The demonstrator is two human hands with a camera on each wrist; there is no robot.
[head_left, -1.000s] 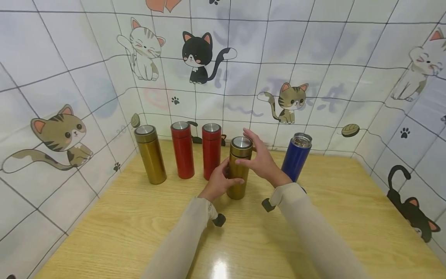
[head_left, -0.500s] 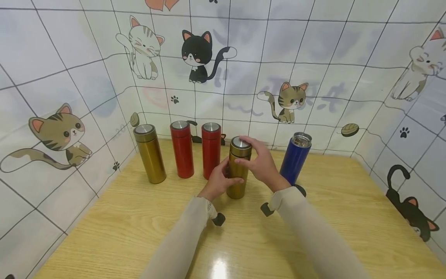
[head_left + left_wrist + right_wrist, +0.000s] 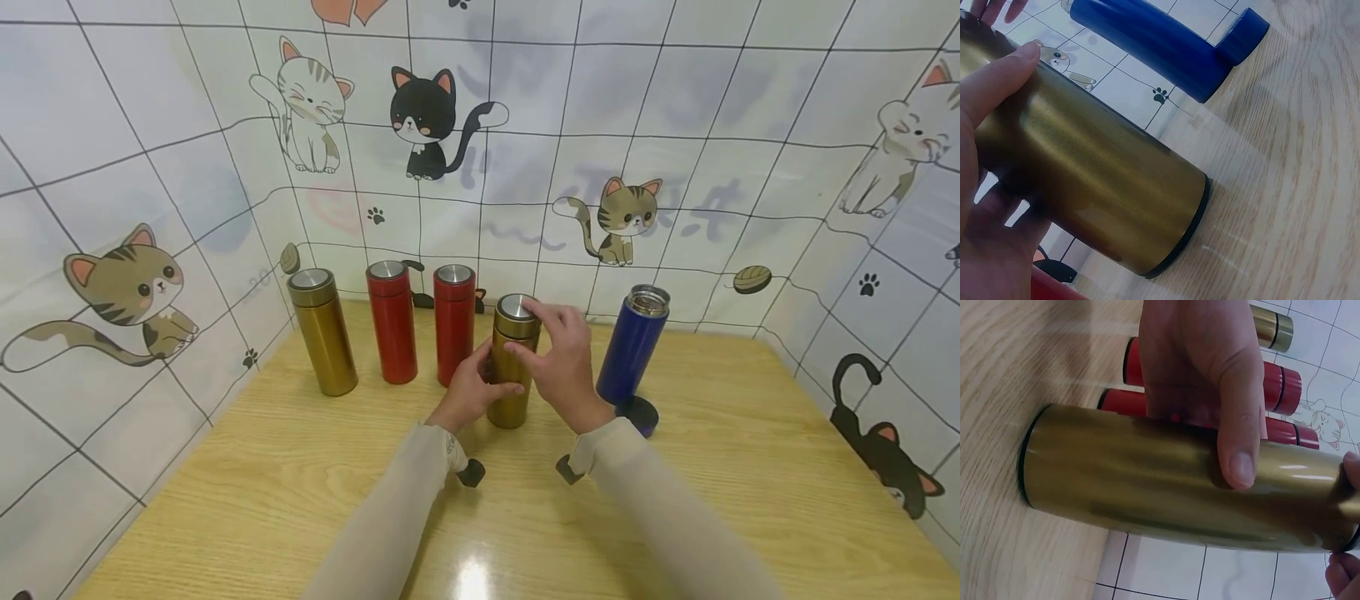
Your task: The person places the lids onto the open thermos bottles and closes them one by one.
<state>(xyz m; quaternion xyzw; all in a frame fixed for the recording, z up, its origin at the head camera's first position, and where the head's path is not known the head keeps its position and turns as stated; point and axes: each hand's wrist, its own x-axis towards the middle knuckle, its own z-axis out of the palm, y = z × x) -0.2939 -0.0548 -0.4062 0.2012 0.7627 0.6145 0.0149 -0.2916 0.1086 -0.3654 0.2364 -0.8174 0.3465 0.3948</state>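
Observation:
A gold thermos (image 3: 508,413) stands upright on the table, held by both hands. My left hand (image 3: 467,390) grips its body from the left, thumb across the front; the left wrist view shows that thumb (image 3: 1007,75) on the gold side. At the top, my right hand (image 3: 564,358) holds the lid (image 3: 512,312), with the thumb at its lower front edge and a fingertip on the steel top. Fingers (image 3: 1340,575) of the right hand show at the neck in the right wrist view. To the right stands a blue thermos (image 3: 632,350), its mouth uncovered, with its dark blue lid (image 3: 639,415) beside the base.
Left of the hands stand two red thermoses (image 3: 393,333) and another gold thermos (image 3: 327,346), all with lids on. A cat-patterned tiled wall (image 3: 517,92) closes off the back and sides of the wooden table (image 3: 285,483).
My right hand has turned, its fingers shifting from behind the lid across the top to its right side. More of the blue lid now shows. The left hand keeps its grip.

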